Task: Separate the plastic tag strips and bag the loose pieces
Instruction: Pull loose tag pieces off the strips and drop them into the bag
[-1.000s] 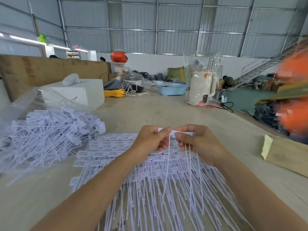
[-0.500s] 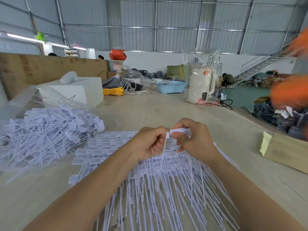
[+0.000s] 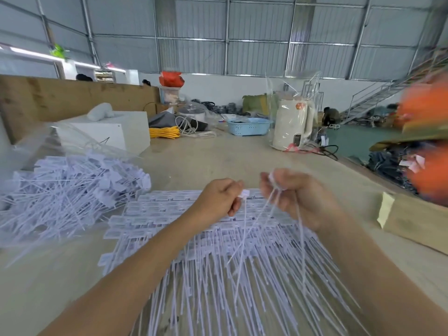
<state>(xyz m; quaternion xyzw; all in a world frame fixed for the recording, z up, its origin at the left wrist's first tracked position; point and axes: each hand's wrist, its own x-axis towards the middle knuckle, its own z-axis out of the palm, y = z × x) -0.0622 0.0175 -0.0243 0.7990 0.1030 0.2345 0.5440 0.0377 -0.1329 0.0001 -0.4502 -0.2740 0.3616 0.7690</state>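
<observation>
A layered sheet of white plastic tag strips (image 3: pixel 169 214) lies on the table in front of me, tails pointing toward me. My left hand (image 3: pixel 218 197) pinches the head of one single tag (image 3: pixel 243 194), whose tail hangs down. A hand's width to the right, my right hand (image 3: pixel 298 195) grips a small bunch of tags (image 3: pixel 274 183), tails dangling over the sheet; it is blurred by motion. At the left lies a clear plastic bag (image 3: pixel 36 146) with a heap of loose tags (image 3: pixel 68 190) in it.
A brown cardboard piece with a yellow tape end (image 3: pixel 412 219) lies at the right. Further back stand a white box (image 3: pixel 116 134), yellow cords (image 3: pixel 164 132), a blue basket (image 3: pixel 249 126) and a wrapped white kettle (image 3: pixel 293 124). Blurred orange things (image 3: pixel 426 141) fill the right edge.
My hands were together on one strip; they have pulled apart, the left keeping a single tag, the right lifting away with the remaining tags.
</observation>
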